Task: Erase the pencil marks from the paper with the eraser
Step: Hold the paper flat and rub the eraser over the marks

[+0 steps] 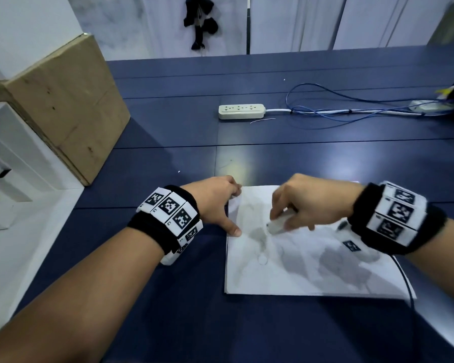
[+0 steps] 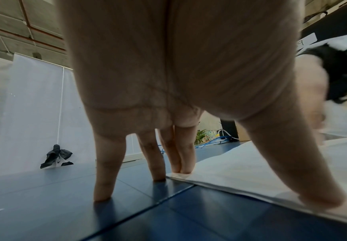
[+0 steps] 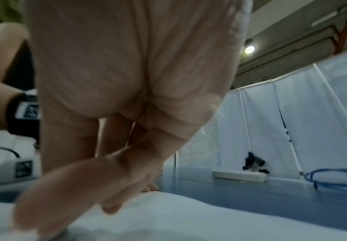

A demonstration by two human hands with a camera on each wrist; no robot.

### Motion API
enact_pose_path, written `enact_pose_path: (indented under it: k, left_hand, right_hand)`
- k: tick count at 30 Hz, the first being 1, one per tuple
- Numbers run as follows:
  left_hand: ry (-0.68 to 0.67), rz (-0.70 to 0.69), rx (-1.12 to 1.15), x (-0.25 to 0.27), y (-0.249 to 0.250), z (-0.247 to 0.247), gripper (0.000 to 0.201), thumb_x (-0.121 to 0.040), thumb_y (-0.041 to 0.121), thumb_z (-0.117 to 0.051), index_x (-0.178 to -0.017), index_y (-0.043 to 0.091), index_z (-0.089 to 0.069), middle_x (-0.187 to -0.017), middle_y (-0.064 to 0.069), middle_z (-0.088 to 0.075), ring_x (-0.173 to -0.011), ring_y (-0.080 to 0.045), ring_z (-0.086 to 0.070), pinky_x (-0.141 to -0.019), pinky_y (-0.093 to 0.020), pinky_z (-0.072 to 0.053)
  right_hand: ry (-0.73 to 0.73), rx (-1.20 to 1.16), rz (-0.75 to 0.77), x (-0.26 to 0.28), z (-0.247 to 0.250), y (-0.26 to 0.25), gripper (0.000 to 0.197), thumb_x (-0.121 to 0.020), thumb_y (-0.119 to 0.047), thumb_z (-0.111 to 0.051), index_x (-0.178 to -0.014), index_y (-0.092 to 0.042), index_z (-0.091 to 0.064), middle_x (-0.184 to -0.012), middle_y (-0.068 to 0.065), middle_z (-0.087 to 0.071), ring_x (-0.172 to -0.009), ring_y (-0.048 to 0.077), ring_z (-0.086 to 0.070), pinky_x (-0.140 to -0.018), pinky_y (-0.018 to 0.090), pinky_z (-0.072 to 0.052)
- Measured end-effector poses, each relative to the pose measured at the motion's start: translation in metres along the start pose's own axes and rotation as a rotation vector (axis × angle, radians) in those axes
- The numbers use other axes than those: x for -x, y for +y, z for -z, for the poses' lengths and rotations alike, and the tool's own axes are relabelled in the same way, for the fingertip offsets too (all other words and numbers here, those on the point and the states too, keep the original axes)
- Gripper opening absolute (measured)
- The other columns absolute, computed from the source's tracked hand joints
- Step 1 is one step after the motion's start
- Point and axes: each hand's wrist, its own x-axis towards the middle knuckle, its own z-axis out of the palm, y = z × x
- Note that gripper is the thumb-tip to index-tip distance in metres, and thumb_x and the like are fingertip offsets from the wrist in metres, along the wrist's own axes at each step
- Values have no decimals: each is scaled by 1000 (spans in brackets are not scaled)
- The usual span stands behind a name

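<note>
— Right grip (image 1: 307,203): state?
— Its fingertips pinch the white eraser (image 1: 275,226). The eraser's lower end touches the paper (image 1: 312,273) at a grey pencil smudge (image 1: 258,235). Motion blur hides finer detail.
— And the left grip (image 1: 215,203)?
— Spread, fingers straight. The thumb (image 2: 321,195) presses the paper's left edge. Two fingertips (image 2: 185,164) rest on its far left corner, and the other two rest on the blue table (image 1: 168,297) just beside it.
— Where does the paper lie?
— Flat on the near part of the table, with further faint grey marks across it. Well beyond it lie a white power strip (image 1: 241,111) and a looped blue cable (image 1: 351,100). A cardboard box (image 1: 63,106) stands at the far left.
</note>
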Motion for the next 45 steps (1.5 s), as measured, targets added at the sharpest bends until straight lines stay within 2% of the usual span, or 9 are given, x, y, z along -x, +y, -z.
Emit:
enact_pose_path:
  k: [5, 10, 16, 19, 23, 29, 37, 42, 45]
  left_hand:
    - [-6, 11, -3, 1, 1, 0, 101, -57, 62, -84, -139, 14, -48, -139, 9, -41, -127, -15, -47, -106, -35, -42]
    - [-5, 10, -24, 1, 1, 1, 97, -59, 62, -83, -137, 15, -49, -137, 7, -42, -124, -15, -48, -104, -35, -43]
    - [-5, 9, 3, -1, -2, 0, 103, -58, 61, -84, -141, 13, -46, -139, 9, -41, -127, -15, -46, -106, -36, -42]
    - [-11, 6, -17, 1, 0, 0, 100, -59, 62, -83, -139, 15, -47, -137, 8, -42, -125, -16, -47, -104, -36, -43]
    - [-8, -7, -14, 2, -1, -1, 97, -60, 62, -82, -138, 19, -46, -133, 7, -44, -122, -17, -48, -103, -37, -44]
    - [-35, -60, -3, 1, -2, 1, 89, -61, 60, -82, -139, 37, -46, -136, 5, -44, -123, -17, -48, -102, -38, -44]
    - [-43, -72, -33, 0, 0, 1, 90, -63, 61, -81, -142, 32, -47, -136, 3, -42, -127, -16, -46, -107, -34, -39]
    - [-52, -58, -32, -1, -2, -1, 95, -61, 65, -79, -143, 30, -45, -138, 6, -39, -132, -15, -43, -106, -37, -41]
    - [-32, -30, -40, 0, 0, -5, 100, -54, 81, -69, -139, 33, -48, -135, 10, -40, -129, -14, -44, -103, -43, -44]
  right_hand:
    - [57, 71, -80, -21, 14, 9, 17, -79, -31, -75, -95, -25, -76, -87, -3, -71, -43, 8, -65, -58, 27, -57]
    - [237, 120, -135, -39, 21, 22, 14, -84, -32, -71, -91, -21, -77, -82, -5, -68, -44, 13, -64, -46, 26, -55]
    - [-62, 1, -8, -4, 4, 1, 22, -78, -33, -76, -99, -27, -75, -91, -13, -67, -53, 16, -68, -50, 24, -54]
    - [86, 97, -58, -24, 15, 12, 19, -81, -24, -73, -99, -25, -75, -88, -8, -68, -50, 15, -67, -44, 16, -50]
    - [228, 114, -127, -35, 23, 24, 17, -84, -24, -72, -99, -20, -77, -83, -12, -61, -48, 16, -65, -47, 27, -56]
    - [-44, 67, 27, 2, 3, 2, 25, -78, -24, -69, -102, -26, -75, -90, -18, -61, -59, 15, -67, -48, 22, -53]
    - [175, 132, -119, -25, 22, 22, 11, -84, -30, -71, -90, -24, -77, -88, -4, -68, -50, 15, -66, -46, 25, -54]
    - [-41, -1, -20, 1, 6, 5, 25, -79, -35, -71, -101, -24, -75, -93, -11, -66, -52, 16, -68, -49, 15, -50]
    - [-9, 67, -68, -15, 15, 10, 22, -78, -33, -75, -99, -26, -75, -92, -5, -71, -45, 10, -66, -60, 25, -57]
